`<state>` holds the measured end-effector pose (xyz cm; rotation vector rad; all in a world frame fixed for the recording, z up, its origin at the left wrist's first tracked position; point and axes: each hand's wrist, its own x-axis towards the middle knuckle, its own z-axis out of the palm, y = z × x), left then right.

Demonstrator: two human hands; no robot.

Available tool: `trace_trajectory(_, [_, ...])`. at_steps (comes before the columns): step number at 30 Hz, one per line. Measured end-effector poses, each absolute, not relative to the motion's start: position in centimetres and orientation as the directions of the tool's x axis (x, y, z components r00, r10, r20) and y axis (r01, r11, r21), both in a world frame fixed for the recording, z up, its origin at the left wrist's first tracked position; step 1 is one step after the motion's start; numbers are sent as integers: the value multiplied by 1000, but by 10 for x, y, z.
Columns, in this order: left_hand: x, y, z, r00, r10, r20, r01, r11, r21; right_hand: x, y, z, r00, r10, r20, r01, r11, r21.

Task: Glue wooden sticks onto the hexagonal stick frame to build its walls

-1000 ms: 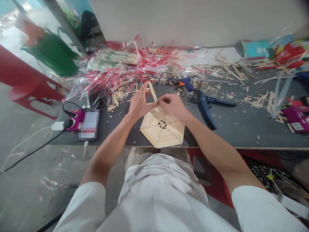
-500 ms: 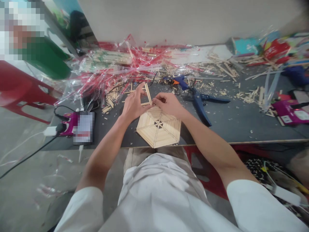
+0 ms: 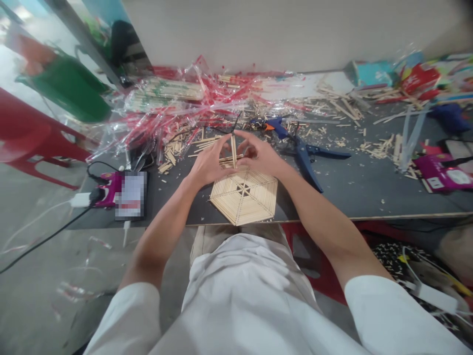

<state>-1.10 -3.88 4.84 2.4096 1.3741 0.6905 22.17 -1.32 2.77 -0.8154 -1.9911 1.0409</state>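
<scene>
A hexagonal panel of wooden sticks (image 3: 256, 198) lies at the table's front edge, with a small dark hole at its centre and lines running out to its corners. At its far side, my left hand (image 3: 210, 162) pinches wooden sticks (image 3: 234, 149) that stand up, joined in a narrow angle. My right hand (image 3: 261, 157) is curled against these same sticks from the other side, fingertips near their top and thumb near their base. The fingers partly hide the lower sticks, so how they meet the panel I cannot tell.
Blue pliers-like cutters (image 3: 308, 162) and a blue glue gun (image 3: 276, 126) lie beyond my right hand. Plastic wrappers (image 3: 173, 98) and stick scraps (image 3: 170, 153) cover the back. A phone (image 3: 131, 195) and purple power strip (image 3: 107, 190) sit left; a red stool (image 3: 33, 133) stands beyond.
The joined sticks have turned from leaning left to nearly upright and shifted slightly right. My right hand has opened wider, its fingers rising along them. The panel has hardly moved.
</scene>
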Motion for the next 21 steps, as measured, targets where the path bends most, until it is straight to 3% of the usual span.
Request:
trace_trajectory(5, [-14,-38,47,440,862,253,718,-507,477,218,-21,36,-518,823,231,215,387,-897])
trace_trajectory(21, [-17,-39,48,425,848,318,677,-530,510,216,-25,39,-491,840,232,211,373,-903])
